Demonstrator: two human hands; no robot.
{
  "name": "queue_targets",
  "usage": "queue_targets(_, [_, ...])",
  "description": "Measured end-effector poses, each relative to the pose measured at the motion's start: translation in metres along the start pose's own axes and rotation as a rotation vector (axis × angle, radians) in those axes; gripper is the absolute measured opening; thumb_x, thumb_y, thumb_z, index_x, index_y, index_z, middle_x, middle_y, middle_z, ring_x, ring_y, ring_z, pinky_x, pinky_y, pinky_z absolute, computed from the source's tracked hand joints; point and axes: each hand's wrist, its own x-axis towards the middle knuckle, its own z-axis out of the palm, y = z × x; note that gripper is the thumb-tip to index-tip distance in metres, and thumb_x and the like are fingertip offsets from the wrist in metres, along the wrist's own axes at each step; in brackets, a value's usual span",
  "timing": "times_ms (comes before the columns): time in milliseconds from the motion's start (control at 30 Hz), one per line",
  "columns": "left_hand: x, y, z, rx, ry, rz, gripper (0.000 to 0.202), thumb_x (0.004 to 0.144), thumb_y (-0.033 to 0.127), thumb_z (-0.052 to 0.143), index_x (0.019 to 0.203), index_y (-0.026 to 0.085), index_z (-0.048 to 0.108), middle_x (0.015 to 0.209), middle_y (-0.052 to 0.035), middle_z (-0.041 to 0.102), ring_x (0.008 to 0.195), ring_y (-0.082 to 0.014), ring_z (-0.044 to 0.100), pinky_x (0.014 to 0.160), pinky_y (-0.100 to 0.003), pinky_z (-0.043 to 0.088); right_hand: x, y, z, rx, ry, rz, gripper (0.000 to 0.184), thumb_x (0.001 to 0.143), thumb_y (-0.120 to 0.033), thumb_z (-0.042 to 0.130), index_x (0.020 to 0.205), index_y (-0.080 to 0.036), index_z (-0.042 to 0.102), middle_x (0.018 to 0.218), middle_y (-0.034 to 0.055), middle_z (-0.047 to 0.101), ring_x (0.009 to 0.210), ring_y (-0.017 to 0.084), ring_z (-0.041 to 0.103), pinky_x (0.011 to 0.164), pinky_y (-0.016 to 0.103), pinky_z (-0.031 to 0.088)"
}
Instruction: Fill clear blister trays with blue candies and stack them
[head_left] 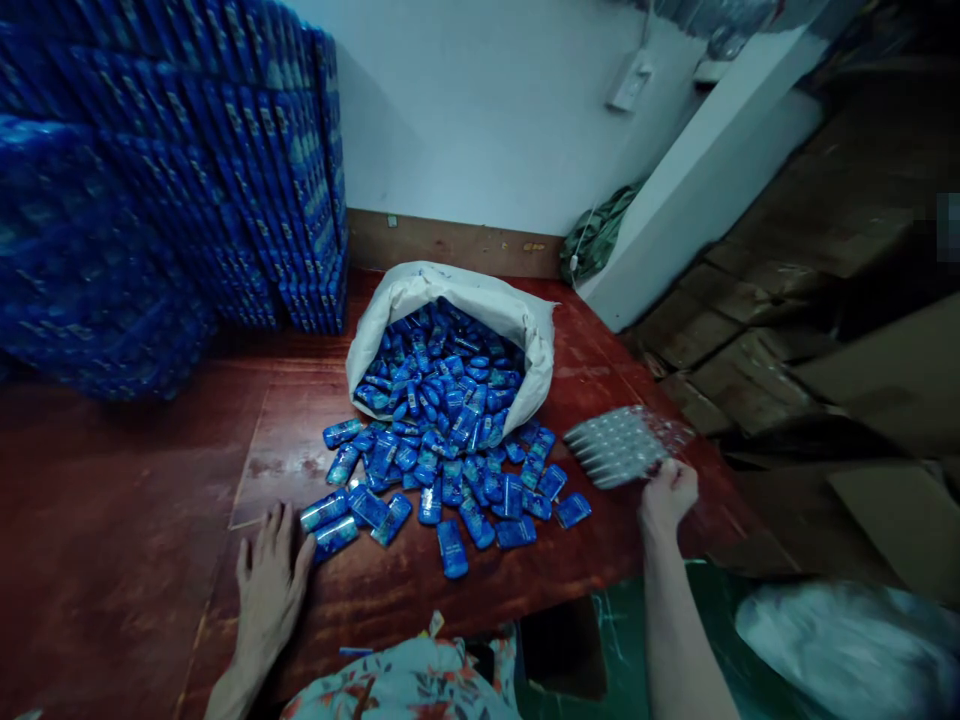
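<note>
My left hand (271, 575) lies flat on the red-brown table (390, 610), fingers spread, holding nothing. Its thumb is beside two small blue packs (335, 538) at the left edge of a loose pile. My right hand (669, 495) is closed on the near right corner of a clear plastic packet (622, 445) with rows of pale ridges; what exactly the packet contains I cannot tell. More blue packs (454, 548) spill across the table from the mouth of a white sack (536, 345), which lies on its side, full of the same packs.
Tall stacks of blue film-wrapped bundles (247, 180) stand at the back left. Behind the sack is a white wall (480, 120), with a green bag (600, 235) by a sloping white beam (697, 170). Cardboard boxes (739, 340) are piled to the right, beyond the table's edge.
</note>
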Motion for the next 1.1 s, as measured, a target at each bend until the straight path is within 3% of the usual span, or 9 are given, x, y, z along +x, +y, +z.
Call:
queue_targets(133, [-0.002,-0.001,-0.001,-0.117,-0.015,0.085,0.074,0.088,0.053,0.035,0.147,0.015,0.011,0.151,-0.0176,0.022,0.139,-0.0293,0.024,0.111,-0.051,0.022,0.010,-0.024,-0.017,0.031,0.191,0.041,0.043,0.089,-0.053,0.016,0.085,-0.019,0.042,0.075,0.0056,0.048,0.073,0.022,0.053,0.071,0.039,0.047])
queue_targets(233, [-0.001,0.009,-0.001,-0.075,-0.079,0.165,0.080,0.083,0.055,0.047,0.147,0.018,0.017,0.153,-0.0166,0.018,0.139,-0.0322,0.021,0.110,-0.052,0.023,-0.019,-0.070,-0.025,0.088,0.165,-0.132,0.032,0.090,-0.048,0.031,0.084,-0.020,0.046,0.082,0.0086,0.053,0.085,0.024,0.055,0.082,0.041,0.045])
queue_targets(300, [0.007,0.018,0.000,-0.002,-0.151,0.201,0.073,0.083,0.053,0.049,0.144,0.019,0.026,0.151,-0.0164,0.023,0.139,-0.0327,0.020,0.110,-0.054,0.021,-0.057,-0.103,-0.025,0.137,0.021,-0.312,0.027,0.092,-0.039,0.031,0.084,-0.020,0.048,0.084,0.0105,0.056,0.086,0.024,0.057,0.081,0.042,0.046])
queue_targets(367, [0.023,0.021,0.000,0.061,-0.221,0.196,0.064,0.087,0.049,0.046,0.142,0.020,0.032,0.151,-0.0163,0.024,0.140,-0.0334,0.017,0.110,-0.055,0.020,-0.104,-0.127,-0.023,0.226,-0.280,-0.599,0.023,0.092,-0.029,0.030,0.084,-0.022,0.050,0.082,0.0100,0.058,0.081,0.023,0.059,0.075,0.040,0.049])
queue_targets(500, [0.069,0.007,-0.011,0.081,-0.287,0.181,0.067,0.088,0.048,0.045,0.144,0.016,0.027,0.152,-0.0189,0.019,0.141,-0.0339,0.012,0.110,-0.056,0.016,-0.188,-0.133,-0.018,0.552,-0.883,-1.236,0.029,0.091,-0.015,0.029,0.094,-0.021,0.057,0.087,0.0087,0.065,0.084,0.018,0.061,0.073,0.033,0.052])
queue_targets(633, [0.098,-0.003,-0.032,-0.054,-0.408,0.252,0.074,0.083,0.052,0.053,0.144,0.019,0.026,0.151,-0.0165,0.024,0.139,-0.0313,0.021,0.110,-0.051,0.019,-0.218,-0.112,-0.004,0.562,-1.009,-1.491,0.028,0.091,-0.010,0.034,0.102,-0.016,0.059,0.097,0.0102,0.068,0.098,0.018,0.060,0.087,0.037,0.049])
queue_targets(800, [0.088,0.028,-0.043,-0.297,-0.173,0.273,0.035,0.092,0.040,0.043,0.116,0.019,0.059,0.121,-0.0109,0.055,0.115,-0.0227,0.050,0.101,-0.040,0.037,-0.202,-0.117,0.028,0.472,-1.097,-1.643,0.023,0.092,-0.013,0.041,0.105,-0.017,0.060,0.112,0.0098,0.064,0.119,0.020,0.050,0.097,0.041,0.043])
queue_targets(967, [0.073,0.058,-0.031,-0.217,-0.443,0.499,0.034,0.085,0.025,0.055,0.119,0.024,0.058,0.118,-0.0098,0.052,0.109,-0.0239,0.049,0.094,-0.041,0.042,-0.190,-0.136,0.046,0.297,-1.143,-1.665,0.023,0.087,-0.009,0.046,0.103,-0.017,0.060,0.109,0.0094,0.064,0.116,0.023,0.050,0.099,0.047,0.039])
queue_targets(1100, [0.071,0.057,-0.025,-0.304,-0.427,0.413,0.031,0.088,0.017,0.047,0.115,0.022,0.060,0.110,-0.0089,0.056,0.103,-0.0219,0.052,0.093,-0.040,0.043,-0.187,-0.144,0.039,0.257,-1.213,-1.464,0.032,0.080,-0.008,0.048,0.109,-0.018,0.060,0.108,0.0106,0.064,0.108,0.023,0.053,0.097,0.048,0.038])
